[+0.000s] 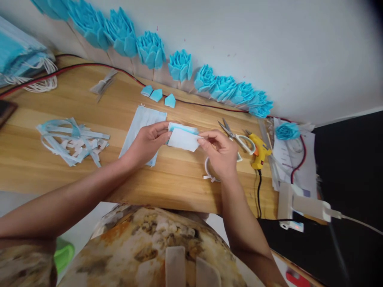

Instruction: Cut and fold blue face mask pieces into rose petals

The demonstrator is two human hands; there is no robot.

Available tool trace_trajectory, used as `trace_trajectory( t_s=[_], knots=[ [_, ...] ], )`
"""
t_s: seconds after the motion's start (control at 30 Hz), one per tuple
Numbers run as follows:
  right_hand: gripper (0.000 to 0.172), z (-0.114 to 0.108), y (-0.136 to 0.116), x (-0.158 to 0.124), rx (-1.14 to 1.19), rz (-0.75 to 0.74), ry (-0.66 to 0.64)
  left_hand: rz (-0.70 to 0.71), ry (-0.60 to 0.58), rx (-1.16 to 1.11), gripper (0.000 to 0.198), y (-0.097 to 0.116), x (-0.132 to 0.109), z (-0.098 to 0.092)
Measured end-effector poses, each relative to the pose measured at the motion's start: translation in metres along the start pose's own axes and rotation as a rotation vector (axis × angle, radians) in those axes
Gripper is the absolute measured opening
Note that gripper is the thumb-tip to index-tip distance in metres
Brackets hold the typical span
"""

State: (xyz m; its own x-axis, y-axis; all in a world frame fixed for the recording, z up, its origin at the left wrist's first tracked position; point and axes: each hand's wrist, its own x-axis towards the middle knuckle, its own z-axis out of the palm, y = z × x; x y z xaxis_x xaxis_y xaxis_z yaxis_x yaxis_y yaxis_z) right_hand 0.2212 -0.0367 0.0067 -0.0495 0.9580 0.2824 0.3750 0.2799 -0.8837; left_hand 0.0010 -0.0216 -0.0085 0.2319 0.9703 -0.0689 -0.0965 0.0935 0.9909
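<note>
Between my two hands a folded piece of blue and white mask fabric [183, 138] is held up above the table. My left hand [151, 139] pinches its left end, thumb in front. On the right end, the fingers and thumb of my right hand [220, 149] are closed. A light blue face mask [140, 129] lies flat under my left hand, partly covered by it. Just beyond are several small blue cut pieces with pointed tops [156, 95]. A white ring of tape or strap [209, 169] sits by my right hand, partly hidden.
Scissors [239, 137] and a yellow glue gun [259, 151] lie to the right, near a power strip [285, 201]. Cut strips and scraps [74, 139] are at left, below a stack of masks [20, 52]. Blue fabric flowers [151, 50] line the wall behind a red-black cable [128, 71].
</note>
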Motion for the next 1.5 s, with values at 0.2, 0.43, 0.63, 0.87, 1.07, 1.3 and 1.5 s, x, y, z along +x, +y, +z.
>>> trace_trajectory(
  t_s=[0.2, 0.43, 0.63, 0.87, 1.07, 1.3, 1.5],
  knots=[
    [0.019, 0.004, 0.001, 0.0, 0.009, 0.039, 0.046, 0.028, -0.032, 0.04, 0.042, 0.003, -0.002, 0.0],
    [0.011, 0.005, 0.002, 0.002, 0.0, 0.058, 0.072, 0.054, -0.035, 0.028, 0.037, 0.004, -0.002, 0.001],
    [0.008, 0.005, 0.002, 0.001, -0.033, 0.057, 0.056, 0.05, -0.048, 0.034, 0.037, 0.004, -0.003, 0.001],
    [0.006, 0.004, 0.001, -0.001, -0.081, -0.118, 0.065, 0.053, -0.068, 0.004, 0.037, 0.004, -0.002, 0.001],
    [0.006, 0.003, 0.002, -0.002, -0.166, -0.116, 0.113, 0.016, -0.054, 0.0, 0.038, 0.003, -0.002, 0.001],
    [0.013, -0.009, 0.006, 0.005, -0.004, -0.013, 0.227, -0.015, -0.014, -0.053, 0.036, 0.001, 0.0, 0.0],
    [0.022, -0.023, 0.01, 0.005, 0.206, 0.022, 0.15, -0.023, 0.013, -0.099, 0.037, 0.0, 0.001, -0.001]
  ],
)
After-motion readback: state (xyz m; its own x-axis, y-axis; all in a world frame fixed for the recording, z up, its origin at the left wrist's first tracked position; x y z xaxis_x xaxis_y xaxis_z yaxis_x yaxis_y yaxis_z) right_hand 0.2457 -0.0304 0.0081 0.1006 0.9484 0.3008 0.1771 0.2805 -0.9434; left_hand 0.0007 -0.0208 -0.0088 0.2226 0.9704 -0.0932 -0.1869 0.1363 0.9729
